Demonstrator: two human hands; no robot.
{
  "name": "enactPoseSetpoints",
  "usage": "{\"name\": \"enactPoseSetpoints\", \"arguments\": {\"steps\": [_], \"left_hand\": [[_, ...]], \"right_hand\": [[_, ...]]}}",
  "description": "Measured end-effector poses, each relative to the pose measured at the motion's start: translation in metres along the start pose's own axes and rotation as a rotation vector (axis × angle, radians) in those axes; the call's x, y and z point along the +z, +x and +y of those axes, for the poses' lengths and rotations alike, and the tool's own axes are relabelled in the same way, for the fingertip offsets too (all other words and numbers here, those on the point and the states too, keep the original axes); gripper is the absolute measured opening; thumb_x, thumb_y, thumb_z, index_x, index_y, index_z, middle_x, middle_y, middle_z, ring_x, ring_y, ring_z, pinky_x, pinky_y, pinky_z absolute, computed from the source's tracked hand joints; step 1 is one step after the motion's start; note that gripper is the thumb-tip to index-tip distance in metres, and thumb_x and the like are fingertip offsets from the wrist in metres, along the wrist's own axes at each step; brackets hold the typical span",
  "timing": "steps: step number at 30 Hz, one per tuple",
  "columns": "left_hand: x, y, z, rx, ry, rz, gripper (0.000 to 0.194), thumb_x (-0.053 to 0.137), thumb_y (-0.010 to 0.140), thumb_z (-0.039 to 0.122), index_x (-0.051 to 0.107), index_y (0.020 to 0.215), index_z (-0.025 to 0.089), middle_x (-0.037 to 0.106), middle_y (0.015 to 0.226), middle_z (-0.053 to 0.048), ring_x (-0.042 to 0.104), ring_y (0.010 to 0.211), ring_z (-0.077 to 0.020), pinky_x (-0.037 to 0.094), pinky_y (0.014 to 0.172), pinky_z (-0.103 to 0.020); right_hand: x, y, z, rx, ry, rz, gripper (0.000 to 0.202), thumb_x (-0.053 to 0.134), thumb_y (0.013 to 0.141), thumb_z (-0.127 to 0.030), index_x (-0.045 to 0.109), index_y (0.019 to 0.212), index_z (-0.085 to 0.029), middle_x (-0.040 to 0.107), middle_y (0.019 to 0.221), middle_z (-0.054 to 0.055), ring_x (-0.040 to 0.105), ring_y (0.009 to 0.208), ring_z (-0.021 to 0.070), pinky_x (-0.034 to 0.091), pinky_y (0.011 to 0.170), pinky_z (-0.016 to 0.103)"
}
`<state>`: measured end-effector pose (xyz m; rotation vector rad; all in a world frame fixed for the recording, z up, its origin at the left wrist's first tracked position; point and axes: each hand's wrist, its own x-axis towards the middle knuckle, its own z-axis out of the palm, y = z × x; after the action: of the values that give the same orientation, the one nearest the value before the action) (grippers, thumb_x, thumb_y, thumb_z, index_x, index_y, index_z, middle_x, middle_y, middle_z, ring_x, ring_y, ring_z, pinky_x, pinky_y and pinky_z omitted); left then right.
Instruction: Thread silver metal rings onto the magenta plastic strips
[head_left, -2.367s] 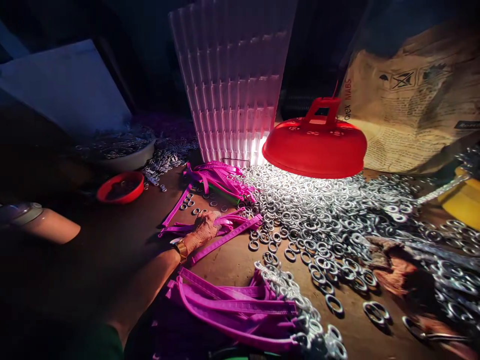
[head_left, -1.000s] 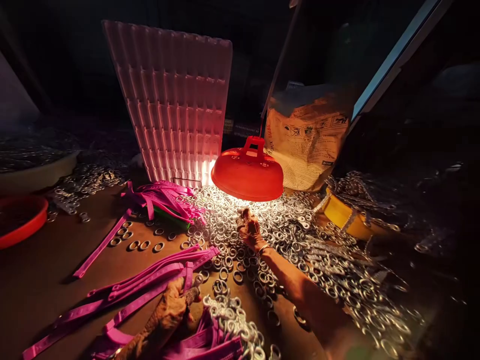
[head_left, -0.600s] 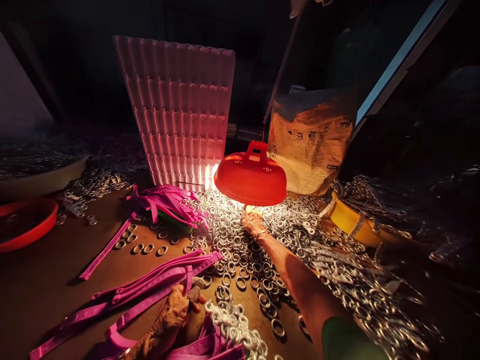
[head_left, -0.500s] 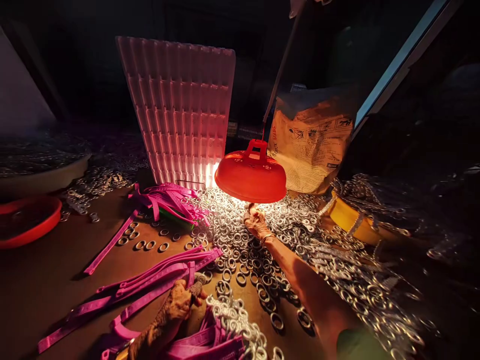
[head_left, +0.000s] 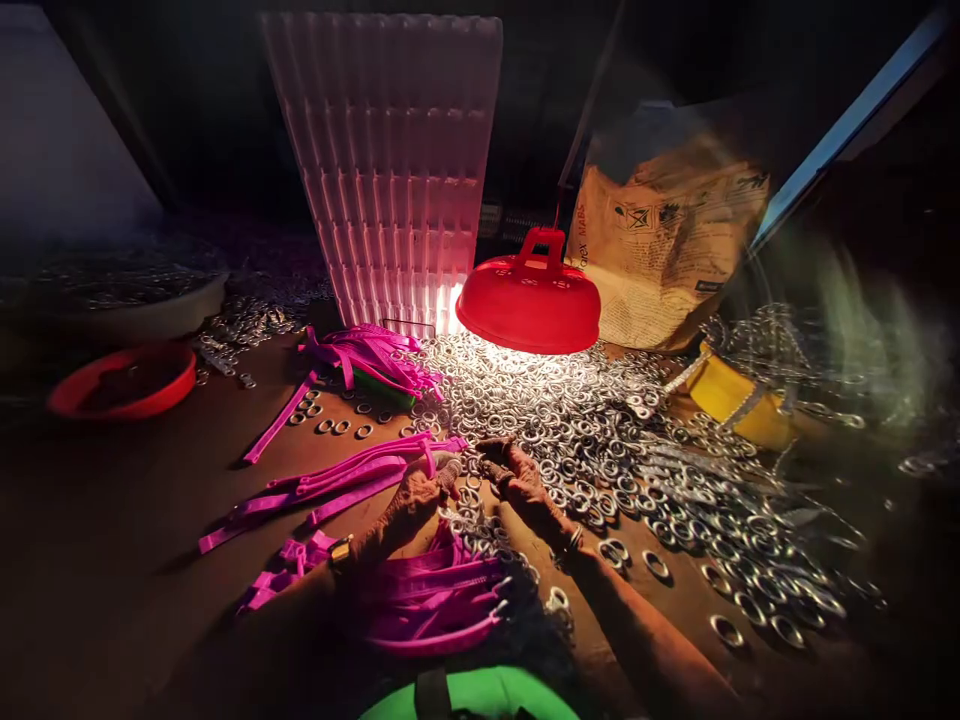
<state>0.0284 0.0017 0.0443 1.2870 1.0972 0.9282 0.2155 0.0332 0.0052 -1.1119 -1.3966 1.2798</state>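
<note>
My left hand (head_left: 421, 497) is closed at the middle of the table, pinching a magenta strap (head_left: 430, 458) whose end rises over the fingers. Facing it, my right hand (head_left: 525, 490) has its thumb and fingers drawn together; whatever lies between the fingertips is too small to make out. Wrappings cover some fingertips on both hands. Just beyond them spreads a heap of silvery metal rings (head_left: 570, 425). More magenta straps (head_left: 330, 475) lie left of my left hand. A bundle of straps with rings on their ends (head_left: 435, 595) rests under my left wrist.
A red lamp shade (head_left: 529, 305) hangs low over the rings. Behind it stand a ribbed translucent panel (head_left: 390, 150) and a printed paper sack (head_left: 660, 250). A red bowl (head_left: 124, 380) is at left, a yellow container (head_left: 739, 400) at right, a green rim (head_left: 480, 690) at the near edge.
My right hand has drawn back from the ring heap under the lamp to beside my left hand. The camera view has shifted, bringing the green rim into sight.
</note>
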Motion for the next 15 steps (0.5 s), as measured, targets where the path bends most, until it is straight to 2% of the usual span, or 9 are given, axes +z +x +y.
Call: {"name": "enactPoseSetpoints", "arguments": {"steps": [3,6,8,11,15], "left_hand": [[0.001,0.004,-0.004,0.057,-0.012,-0.056,0.034,0.052,0.085,0.046,0.051,0.072,0.015,0.05,0.063,0.0,0.046,0.057,-0.0107,0.035,0.055,-0.025],[-0.002,0.008,-0.007,0.103,0.114,-0.099,0.027,0.049,0.086,0.039,0.052,0.073,0.015,0.048,0.065,-0.001,0.043,0.06,-0.0119,0.034,0.057,-0.026],[-0.005,0.009,-0.006,0.137,0.207,-0.082,0.026,0.049,0.085,0.038,0.051,0.073,0.015,0.048,0.067,-0.001,0.042,0.062,-0.0123,0.034,0.058,-0.027],[-0.009,0.011,-0.004,0.113,0.225,-0.072,0.03,0.051,0.083,0.042,0.047,0.066,0.017,0.045,0.064,0.0,0.04,0.061,-0.0122,0.033,0.059,-0.027],[-0.011,0.014,-0.005,-0.028,0.119,-0.066,0.034,0.054,0.079,0.049,0.05,0.067,0.017,0.049,0.062,0.0,0.043,0.06,-0.0134,0.033,0.057,-0.027]], "right_hand": [[0.009,-0.004,-0.005,-0.021,-0.023,-0.102,0.033,0.063,0.074,-0.03,0.059,0.104,-0.017,0.058,0.077,0.001,0.047,0.063,0.0113,0.041,0.058,0.026],[0.013,-0.002,-0.011,-0.036,-0.04,-0.232,0.032,0.065,0.071,-0.031,0.06,0.1,-0.017,0.048,0.066,-0.003,0.04,0.056,0.0092,0.034,0.051,0.023],[0.015,0.001,-0.015,-0.031,-0.014,-0.29,0.031,0.065,0.07,-0.029,0.06,0.098,-0.017,0.045,0.064,-0.004,0.039,0.056,0.0086,0.032,0.05,0.022],[0.018,0.005,-0.016,0.036,0.04,-0.258,0.029,0.066,0.07,-0.026,0.059,0.096,-0.017,0.049,0.067,-0.004,0.043,0.058,0.0083,0.033,0.051,0.021],[0.025,0.012,-0.007,0.14,0.157,-0.147,0.033,0.071,0.069,-0.033,0.059,0.095,-0.018,0.059,0.073,-0.001,0.052,0.062,0.0104,0.039,0.055,0.023]]}}
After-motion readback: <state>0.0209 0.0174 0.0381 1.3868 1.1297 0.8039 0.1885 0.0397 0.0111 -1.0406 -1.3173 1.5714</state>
